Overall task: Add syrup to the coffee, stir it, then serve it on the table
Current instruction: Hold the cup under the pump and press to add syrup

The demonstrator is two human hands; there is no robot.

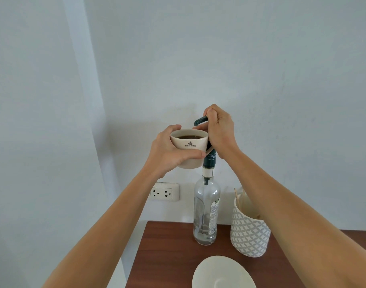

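Note:
A cream coffee cup (189,145) with a crown logo holds dark coffee. My left hand (167,151) grips it in the air, with its rim just under the spout of the dark green pump (199,120). That pump tops a clear glass syrup bottle (206,213), which stands on the brown wooden table (167,256) and is nearly empty. My right hand (218,129) is closed around the pump head from above. A white saucer (221,273) lies on the table near the front edge.
A patterned white and grey holder (249,233) with wooden stir sticks (238,199) stands right of the bottle. A wall socket (164,192) sits on the white wall behind. The table's left edge runs close to the wall corner.

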